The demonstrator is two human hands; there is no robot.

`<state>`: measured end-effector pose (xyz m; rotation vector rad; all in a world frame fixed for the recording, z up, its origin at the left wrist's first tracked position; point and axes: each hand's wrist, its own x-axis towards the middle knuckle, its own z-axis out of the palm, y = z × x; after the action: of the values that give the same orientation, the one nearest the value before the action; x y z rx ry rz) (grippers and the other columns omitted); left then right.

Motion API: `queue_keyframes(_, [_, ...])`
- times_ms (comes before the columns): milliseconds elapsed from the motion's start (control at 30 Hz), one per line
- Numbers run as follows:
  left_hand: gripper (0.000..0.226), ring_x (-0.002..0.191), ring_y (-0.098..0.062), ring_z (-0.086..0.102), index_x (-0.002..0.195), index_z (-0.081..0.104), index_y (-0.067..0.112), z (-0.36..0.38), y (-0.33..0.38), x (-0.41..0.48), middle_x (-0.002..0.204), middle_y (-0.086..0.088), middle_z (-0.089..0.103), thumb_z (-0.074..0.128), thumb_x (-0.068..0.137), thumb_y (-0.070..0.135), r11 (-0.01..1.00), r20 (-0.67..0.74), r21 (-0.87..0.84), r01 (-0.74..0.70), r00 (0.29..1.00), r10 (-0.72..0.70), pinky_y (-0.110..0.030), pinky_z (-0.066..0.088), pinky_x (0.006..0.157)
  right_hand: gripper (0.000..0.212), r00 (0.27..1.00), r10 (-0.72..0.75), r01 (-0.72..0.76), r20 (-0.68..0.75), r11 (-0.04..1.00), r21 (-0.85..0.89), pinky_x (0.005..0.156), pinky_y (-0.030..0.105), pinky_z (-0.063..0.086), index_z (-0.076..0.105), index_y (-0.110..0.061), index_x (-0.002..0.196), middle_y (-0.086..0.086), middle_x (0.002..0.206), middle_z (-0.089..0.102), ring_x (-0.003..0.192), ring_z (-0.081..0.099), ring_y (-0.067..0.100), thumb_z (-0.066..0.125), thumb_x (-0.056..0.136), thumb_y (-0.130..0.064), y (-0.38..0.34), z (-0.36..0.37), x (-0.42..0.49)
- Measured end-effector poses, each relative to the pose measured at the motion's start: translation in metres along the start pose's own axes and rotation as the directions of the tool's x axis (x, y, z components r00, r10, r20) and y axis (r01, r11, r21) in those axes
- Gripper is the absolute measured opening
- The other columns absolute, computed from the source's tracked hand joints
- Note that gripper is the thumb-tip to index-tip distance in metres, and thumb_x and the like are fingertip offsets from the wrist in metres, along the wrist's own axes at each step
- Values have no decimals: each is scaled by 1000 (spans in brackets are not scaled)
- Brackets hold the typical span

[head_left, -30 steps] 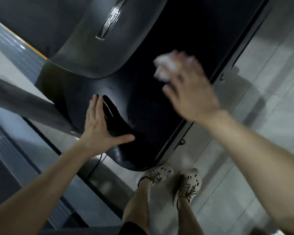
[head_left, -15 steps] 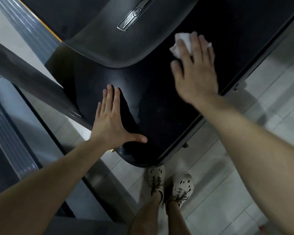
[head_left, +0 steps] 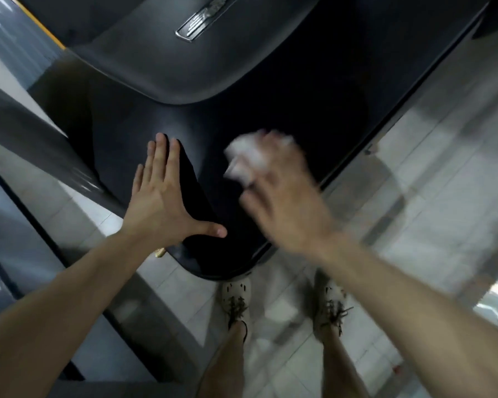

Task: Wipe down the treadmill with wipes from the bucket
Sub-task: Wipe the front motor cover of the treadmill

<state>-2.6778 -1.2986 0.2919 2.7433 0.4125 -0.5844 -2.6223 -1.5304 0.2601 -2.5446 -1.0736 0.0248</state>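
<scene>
Sliding back toward the treadmill's (head_left: 314,93) near end, the right hand (head_left: 285,202) is covering the wipe (head_left: 246,156), its grip too blurred to tell; the left hand (head_left: 161,202) is resting flat, fingers spread.

Treadmill (head_left: 270,116) stands on tiled floor (head_left: 443,196)

Single head-worn wide-angle view, aimed steeply down and slightly forward from standing height. Close over glossy black curved treadmill panel (head_left: 270,119), filling upper centre. Pale grey tiled floor (head_left: 431,202) at right, white perforated clogs (head_left: 236,291) directly below. Bare forearms (head_left: 69,311) entering from bottom corners. Frame rolled, treadmill running diagonally.
</scene>
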Motion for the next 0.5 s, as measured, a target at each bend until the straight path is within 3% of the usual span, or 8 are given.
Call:
queue_keyframes(67, [188, 164, -20, -20, 168, -17, 22, 0, 2, 0, 177, -1, -23, 62, 22, 109, 1000, -5, 1, 17, 1000, -17, -53, 6, 134, 56, 931, -336, 328, 142, 942, 76, 132, 54, 12, 36, -24, 165, 7, 177, 17, 165, 6, 28, 46, 113, -42, -13, 1, -27])
queue_keyframes(133, [187, 163, -20, -22, 168, -17, 22, -2, 10, -1, 177, -2, -24, 71, 23, 102, 999, 16, 21, 39, 999, -39, -53, 4, 134, 56, 919, -372, 372, 127, 928, 29, 132, 52, 12, 32, -26, 166, 7, 177, 17, 165, 8, 27, 44, 114, -41, 34, -7, -21])
queue_keyframes(233, [174, 160, -17, -31, 169, -14, 25, -5, 32, -9, 175, -3, -29, 75, 36, 93, 1000, 43, 17, -15, 999, 14, -51, -1, 134, 60, 996, 82, -87, -48, 989, -122, 132, 54, 12, 27, -27, 168, 10, 177, 17, 164, 11, 32, 21, 114, -51, 138, -31, 11])
queue_keyframes(300, [164, 159, -15, -33, 170, -12, 26, -5, 53, -11, 175, -1, -31, 74, 47, 91, 998, 32, -1, -63, 998, 63, -47, -3, 132, 63, 902, 409, -418, -141, 907, -46, 132, 53, 10, 20, -28, 169, 10, 178, 10, 164, 7, 31, 14, 112, -54, 170, -43, 31])
queue_keyframes(333, [162, 158, -14, -34, 170, -12, 25, -5, 66, -8, 174, -1, -31, 74, 50, 91, 996, 26, 10, -84, 996, 84, -47, -3, 132, 63, 868, 465, -478, -171, 877, -44, 132, 53, 9, 19, -28, 170, 10, 178, 9, 164, 6, 31, 14, 112, -53, 162, -41, 34])
queue_keyframes(367, [164, 158, -15, -34, 170, -14, 23, -5, 80, -2, 174, -2, -32, 74, 50, 92, 994, 33, 36, -104, 994, 103, -47, -4, 133, 62, 888, 420, -439, -186, 895, -74, 132, 55, 8, 21, -27, 170, 10, 178, 10, 164, 6, 33, 15, 112, -51, 142, -34, 30])
queue_keyframes(433, [173, 157, -16, -37, 168, -20, 21, -7, 103, 16, 172, -5, -37, 74, 44, 95, 986, 71, 102, -135, 989, 128, -48, -6, 134, 57, 994, 69, -70, -86, 997, -10, 131, 56, 9, 29, -24, 168, 7, 177, 16, 164, 8, 32, 29, 114, -43, 93, -19, 1])
queue_keyframes(500, [182, 154, -16, -42, 164, -30, 22, -16, 128, 39, 167, -4, -45, 72, 35, 100, 970, 144, 173, -169, 979, 145, -46, -11, 133, 53, 975, -221, 220, -8, 969, 113, 132, 51, 12, 35, -22, 165, 8, 176, 20, 164, 11, 28, 43, 114, -34, 82, -16, -32])
